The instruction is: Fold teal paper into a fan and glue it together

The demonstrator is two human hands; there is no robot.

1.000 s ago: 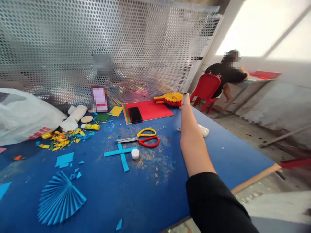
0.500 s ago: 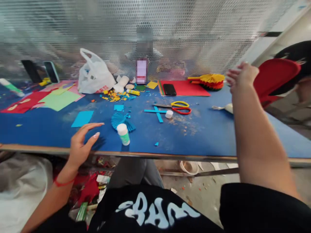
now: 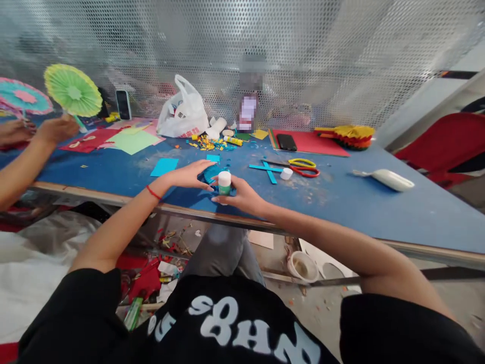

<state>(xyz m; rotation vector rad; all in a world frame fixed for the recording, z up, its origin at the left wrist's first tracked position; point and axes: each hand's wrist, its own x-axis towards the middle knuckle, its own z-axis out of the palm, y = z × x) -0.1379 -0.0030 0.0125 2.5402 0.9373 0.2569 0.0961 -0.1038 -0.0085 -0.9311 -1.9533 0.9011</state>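
My right hand (image 3: 242, 194) is closed around a small glue bottle (image 3: 224, 182) with a white cap, standing near the front edge of the blue table (image 3: 352, 202). My left hand (image 3: 187, 176), with a red string at the wrist, lies with fingers stretched out on a blue pleated paper fan (image 3: 209, 174) just left of the bottle. Its fingertips almost touch the bottle. Most of the fan is hidden under my hands.
Behind the bottle lie a blue paper cross (image 3: 267, 171), a white cap (image 3: 286, 173), scissors (image 3: 303, 167), a phone (image 3: 287, 142) on red paper, stacked paper fans (image 3: 350, 135), a white bag (image 3: 184, 111) and scraps. A white tool (image 3: 386, 178) lies right. Another person's hand holds a green fan (image 3: 71, 91) at left.
My right arm came back from the far right of the table and closed on the glue bottle. My left hand moved forward onto the blue fan. The view swung left.
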